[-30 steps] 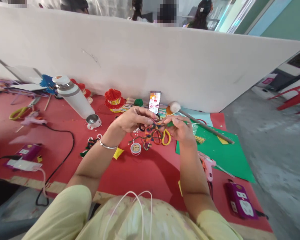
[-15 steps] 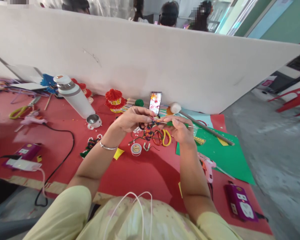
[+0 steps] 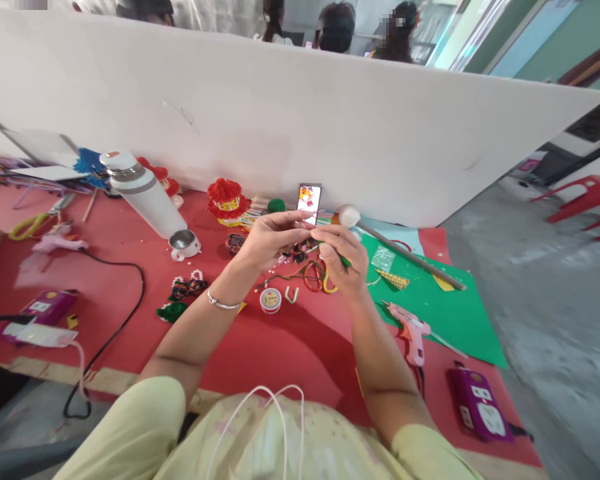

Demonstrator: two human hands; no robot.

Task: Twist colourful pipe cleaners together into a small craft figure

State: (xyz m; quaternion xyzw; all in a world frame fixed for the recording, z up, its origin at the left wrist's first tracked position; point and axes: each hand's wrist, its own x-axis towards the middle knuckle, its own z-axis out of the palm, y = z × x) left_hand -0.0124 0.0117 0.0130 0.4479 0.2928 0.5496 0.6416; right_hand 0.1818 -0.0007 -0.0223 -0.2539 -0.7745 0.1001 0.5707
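Note:
My left hand (image 3: 273,235) is closed in a pinch, fingers level, above the centre of the table. A small multicoloured crochet piece (image 3: 299,252) hangs just under its fingertips, partly hidden. Touching those fingertips from the right is my right hand (image 3: 343,257), its fingers wrapped round a crochet hook with a green handle (image 3: 346,261); the hook's tip is hidden. Below the hands lie scissors with red and yellow handles (image 3: 314,277), a small round tub (image 3: 271,300) and a bent pale piece (image 3: 291,295). A ball of multicoloured yarn (image 3: 235,244) sits behind my left wrist.
A phone (image 3: 309,202) leans on the white partition (image 3: 260,113). At left stand a flask (image 3: 145,197) and a metal cup (image 3: 185,245). A glue gun (image 3: 413,330), a stick (image 3: 410,257) and a power strip (image 3: 481,405) lie at right.
My right hand has turned and shifted left, its fingertips now meeting my left fingertips. The crochet piece is more hidden and the hook points more steeply. The view has shifted slightly.

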